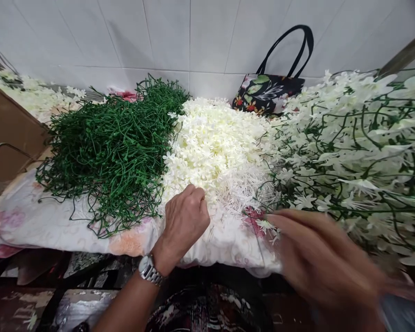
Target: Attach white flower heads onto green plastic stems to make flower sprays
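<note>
My left hand (pixel 185 219), with a silver watch on its wrist, is curled with the fingertips dipped into the near edge of a heap of loose white plastic flowers (pixel 217 143); what the fingers hold is hidden. My right hand (pixel 318 251) is blurred by motion at the lower right, fingers stretched toward the left, close to a small white flower on a thin stem (pixel 266 226). A pile of bare green plastic stems (pixel 114 147) lies to the left of the white heap. Finished stems bearing white flowers (pixel 359 147) are stacked on the right.
Everything lies on a floral cloth (pixel 48 221) over a table. A dark flowered tote bag (pixel 269 92) leans on the white tiled wall behind. A brown cardboard box (pixel 7 133) stands at the left, with more white flowers (pixel 38 97) behind it.
</note>
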Tool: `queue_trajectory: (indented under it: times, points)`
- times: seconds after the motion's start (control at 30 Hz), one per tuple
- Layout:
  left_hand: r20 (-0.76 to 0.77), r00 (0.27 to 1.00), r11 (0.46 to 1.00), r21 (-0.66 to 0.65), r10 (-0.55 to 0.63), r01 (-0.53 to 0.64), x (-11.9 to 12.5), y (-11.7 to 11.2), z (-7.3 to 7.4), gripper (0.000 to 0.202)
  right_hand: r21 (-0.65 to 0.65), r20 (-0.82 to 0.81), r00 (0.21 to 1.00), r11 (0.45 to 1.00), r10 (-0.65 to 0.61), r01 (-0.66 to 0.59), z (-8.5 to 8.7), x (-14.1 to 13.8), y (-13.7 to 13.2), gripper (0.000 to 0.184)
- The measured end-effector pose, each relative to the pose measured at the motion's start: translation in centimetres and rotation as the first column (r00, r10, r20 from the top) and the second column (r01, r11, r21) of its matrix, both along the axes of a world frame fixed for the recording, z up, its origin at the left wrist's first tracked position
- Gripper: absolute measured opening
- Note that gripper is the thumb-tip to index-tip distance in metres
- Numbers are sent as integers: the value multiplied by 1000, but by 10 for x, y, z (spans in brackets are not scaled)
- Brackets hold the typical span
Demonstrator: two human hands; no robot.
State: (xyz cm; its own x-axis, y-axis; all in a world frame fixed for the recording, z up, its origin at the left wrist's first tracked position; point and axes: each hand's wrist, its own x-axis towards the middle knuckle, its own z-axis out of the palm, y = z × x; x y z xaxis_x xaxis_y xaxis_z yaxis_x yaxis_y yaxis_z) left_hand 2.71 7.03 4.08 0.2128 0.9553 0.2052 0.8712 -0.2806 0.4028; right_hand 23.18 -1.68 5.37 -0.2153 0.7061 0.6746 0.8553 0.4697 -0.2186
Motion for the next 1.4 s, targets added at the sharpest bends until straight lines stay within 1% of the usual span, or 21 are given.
queue_trajectory:
  times: [0.07,0.1,0.17,0.23,0.3,0.33,0.4,0.47,0.5,0.53,0.6,0.7,0.83,0.97,1.07,1.17,1.27,1.33,1.4]
  points:
    - [96,995,1000,-18,-5,7,-9,-9,-5,19,-83,141,986,994,85,-74,-4,-25,19,24]
    - [160,987,1000,-28,-5,10,-13,-13,-8,18,-121,184,979,990,90,-69,-7,-34,27,24]
    - [293,956,999,-54,10,6,-20,-21,-13,19,-209,283,957,978,65,-5,-14,-46,37,25]
    - [428,903,995,-99,39,4,-26,-27,-16,18,-277,389,920,959,55,60,-21,-51,42,27]
    - [562,822,984,-175,93,8,-28,-32,-17,15,-314,465,883,944,64,97,-26,-52,44,28]
    - [623,770,973,-232,137,14,-29,-34,-18,14,-322,483,873,941,68,105,-28,-52,44,27]
    - [718,648,929,-367,255,41,-29,-37,-17,12,-325,489,869,941,78,98,-30,-52,45,26]
    - [763,530,873,-481,370,81,-29,-38,-17,13,-316,467,879,946,94,67,-30,-52,45,25]
    - [773,482,851,-515,412,99,-28,-39,-17,14,-310,451,887,950,102,48,-30,-52,45,24]
    - [779,446,836,-537,440,112,-28,-39,-17,15,-303,433,895,952,107,33,-31,-52,45,23]
    - [787,399,822,-556,471,126,-28,-40,-18,16,-296,390,914,955,111,10,-32,-53,44,22]
    - [798,365,823,-553,479,129,-29,-42,-19,16,-325,326,936,946,137,-25,-35,-56,43,20]
    - [816,363,844,-521,450,125,-31,-44,-21,14,-398,285,942,916,176,-51,-35,-58,39,18]
    - [816,361,853,-513,452,92,-30,-44,-22,7,-395,266,951,918,156,-40,-29,-56,36,21]
    - [815,344,852,-519,467,74,-28,-44,-23,4,-405,233,956,912,177,-70,-26,-58,38,18]
    - [819,344,858,-510,459,69,-26,-45,-23,6,-401,279,946,915,167,-44,-27,-65,42,12]
    - [825,349,865,-497,445,71,-25,-46,-22,8,-404,308,936,914,172,-36,-30,-71,47,16]
    - [827,349,867,-492,440,74,-25,-47,-22,8,-423,238,950,902,204,-88,-31,-72,49,18]
    - [834,345,870,-485,431,83,-26,-48,-24,11,-421,118,966,893,228,-159,-32,-72,50,19]
